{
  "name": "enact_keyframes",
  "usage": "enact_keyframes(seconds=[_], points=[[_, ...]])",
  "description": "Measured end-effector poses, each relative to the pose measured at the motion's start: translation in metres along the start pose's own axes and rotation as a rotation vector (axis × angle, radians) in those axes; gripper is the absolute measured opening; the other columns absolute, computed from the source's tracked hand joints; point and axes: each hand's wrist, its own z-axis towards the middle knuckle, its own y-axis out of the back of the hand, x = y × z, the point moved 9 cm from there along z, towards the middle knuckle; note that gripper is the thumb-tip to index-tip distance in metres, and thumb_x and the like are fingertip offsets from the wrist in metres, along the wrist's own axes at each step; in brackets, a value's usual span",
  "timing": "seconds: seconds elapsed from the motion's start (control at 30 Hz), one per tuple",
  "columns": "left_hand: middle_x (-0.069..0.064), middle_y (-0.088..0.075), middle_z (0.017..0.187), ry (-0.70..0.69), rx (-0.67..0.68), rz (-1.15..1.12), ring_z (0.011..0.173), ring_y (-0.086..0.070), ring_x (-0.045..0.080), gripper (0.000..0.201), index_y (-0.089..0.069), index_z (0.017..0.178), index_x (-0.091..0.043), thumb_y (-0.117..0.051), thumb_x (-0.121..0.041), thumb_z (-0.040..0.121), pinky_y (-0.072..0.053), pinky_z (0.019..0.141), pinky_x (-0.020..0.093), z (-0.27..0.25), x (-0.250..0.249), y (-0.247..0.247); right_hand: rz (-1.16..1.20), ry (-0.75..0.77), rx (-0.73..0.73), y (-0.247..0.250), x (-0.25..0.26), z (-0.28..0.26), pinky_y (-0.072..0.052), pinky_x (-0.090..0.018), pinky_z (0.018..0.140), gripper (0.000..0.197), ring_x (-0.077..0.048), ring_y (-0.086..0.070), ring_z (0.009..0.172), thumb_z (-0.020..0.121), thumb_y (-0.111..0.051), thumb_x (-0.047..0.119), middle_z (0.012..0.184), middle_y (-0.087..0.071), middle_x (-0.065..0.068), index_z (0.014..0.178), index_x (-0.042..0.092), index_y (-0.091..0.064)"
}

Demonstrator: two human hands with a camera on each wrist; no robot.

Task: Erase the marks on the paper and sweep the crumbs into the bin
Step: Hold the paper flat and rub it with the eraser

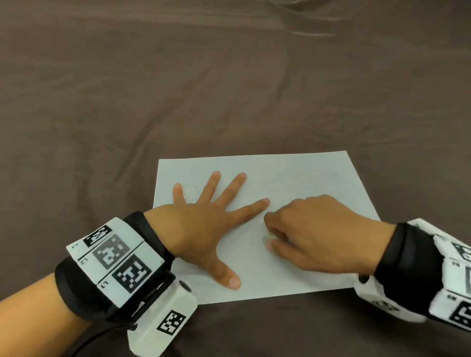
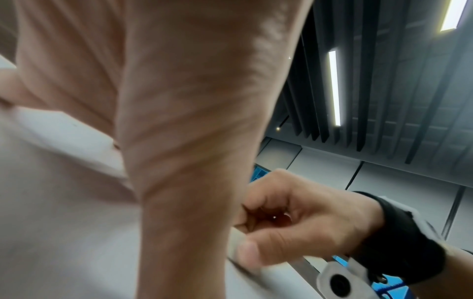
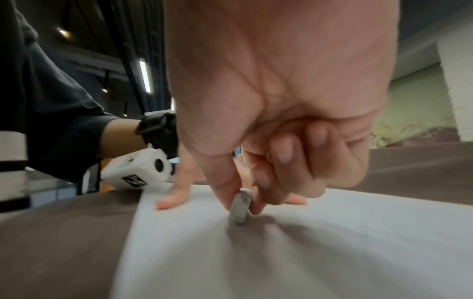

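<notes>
Head view: we see the paper (image 1: pixel 298 182) lying flat on a brown cloth-covered tabletop (image 1: pixel 122 100), lower centre-right of the frame. Left hand (image 1: pixel 206 226) is splayed flat on the sheet's left half, fingers straight and spread, palm pressing it down, grasping nothing. Right hand (image 1: pixel 314 234) sits just right of the left index fingertip, fingers curled, knuckles up.

Right wrist view gives the grip: thumb and index finger pinch a small grey eraser (image 3: pixel 241 206) held on edge, its lower end touching the paper (image 3: pixel 307 252) at frame centre. The other fingers are tucked into the palm. Left thumb and a wrist camera unit (image 3: pixel 143 170) show at mid-left.

Left wrist view is mostly the left hand's underside (image 2: pixel 179 121) against the sheet; right hand (image 2: pixel 302 218) shows lower right, pinched around something pale. Image is blurred there.

Marks on the paper: only faint traces near the left fingertips in the head view, too weak for us to read.
</notes>
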Motion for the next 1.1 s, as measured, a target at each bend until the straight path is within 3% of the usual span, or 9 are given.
enact_keyframes(seconds=[0.13,0.27,0.37,0.47,0.63,0.8,0.97,1.1], points=[[-0.014,0.057,0.138,0.003,0.006,0.010,0.133,0.047,0.029,0.127,0.035,0.134,-0.059,-0.069,-0.076,0.064,0.006,0.107,0.076,0.000,-0.001,0.000,0.034,0.149,0.037,-0.014,0.040,-0.010,-0.042,-0.035,0.063,0.028,-0.018,-0.045,0.060,0.097,-0.034,0.043,0.071,-0.046,0.004,0.080,0.021,-0.040],[-0.014,0.055,0.140,-0.007,-0.010,-0.002,0.134,0.046,0.029,0.128,0.034,0.135,-0.059,-0.071,-0.075,0.063,0.006,0.107,0.076,0.000,0.000,0.000,-0.024,-0.042,-0.022,0.003,-0.009,0.005,-0.042,-0.034,0.064,0.028,-0.019,-0.049,0.065,0.096,-0.035,0.046,0.072,-0.049,0.006,0.080,0.024,-0.040],[-0.014,0.054,0.141,-0.002,-0.018,-0.003,0.134,0.045,0.028,0.132,0.035,0.138,-0.053,-0.072,-0.075,0.063,0.007,0.107,0.075,0.000,0.001,0.001,-0.041,-0.010,-0.035,0.000,0.000,0.005,-0.036,-0.033,0.062,0.024,-0.019,-0.043,0.062,0.097,-0.034,0.044,0.067,-0.039,0.008,0.084,0.025,-0.031],[-0.015,0.054,0.141,0.016,-0.039,0.044,0.136,0.043,0.026,0.140,0.039,0.141,-0.038,-0.069,-0.078,0.061,0.004,0.109,0.074,0.001,0.002,0.001,-0.037,0.076,0.010,-0.008,0.019,0.002,-0.039,-0.034,0.061,0.024,-0.020,-0.044,0.060,0.098,-0.033,0.043,0.066,-0.038,0.007,0.084,0.024,-0.032],[-0.015,0.052,0.143,0.020,-0.066,0.053,0.138,0.041,0.024,0.145,0.039,0.142,-0.031,-0.068,-0.081,0.059,0.003,0.110,0.073,0.001,0.004,0.003,-0.100,-0.098,-0.004,0.012,-0.024,0.016,-0.029,-0.032,0.061,0.023,-0.019,-0.039,0.060,0.098,-0.033,0.043,0.065,-0.034,0.008,0.084,0.025,-0.031],[-0.002,0.053,0.144,0.051,-0.090,0.051,0.138,0.041,0.023,0.146,0.041,0.140,-0.034,-0.069,-0.082,0.057,0.003,0.112,0.070,0.002,0.006,0.004,-0.036,0.107,0.040,-0.005,0.023,0.010,-0.035,-0.033,0.058,0.022,-0.019,-0.038,0.056,0.099,-0.033,0.040,0.064,-0.035,0.006,0.086,0.022,-0.033],[0.001,0.049,0.147,0.046,-0.148,0.078,0.141,0.036,0.022,0.145,0.040,0.141,-0.035,-0.065,-0.086,0.055,-0.002,0.113,0.066,0.001,0.008,0.007,-0.067,-0.079,0.004,0.013,-0.024,0.024,-0.030,-0.033,0.060,0.024,-0.017,-0.037,0.056,0.098,-0.033,0.042,0.065,-0.036,0.007,0.085,0.022,-0.035],[0.001,0.046,0.149,0.061,-0.186,0.133,0.144,0.031,0.022,0.148,0.037,0.144,-0.023,-0.060,-0.091,0.054,-0.010,0.115,0.060,-0.003,0.009,0.010,-0.018,0.075,0.038,0.000,0.015,0.017,-0.034,-0.033,0.059,0.021,-0.019,-0.041,0.056,0.099,-0.034,0.040,0.065,-0.037,0.006,0.087,0.023,-0.031]])
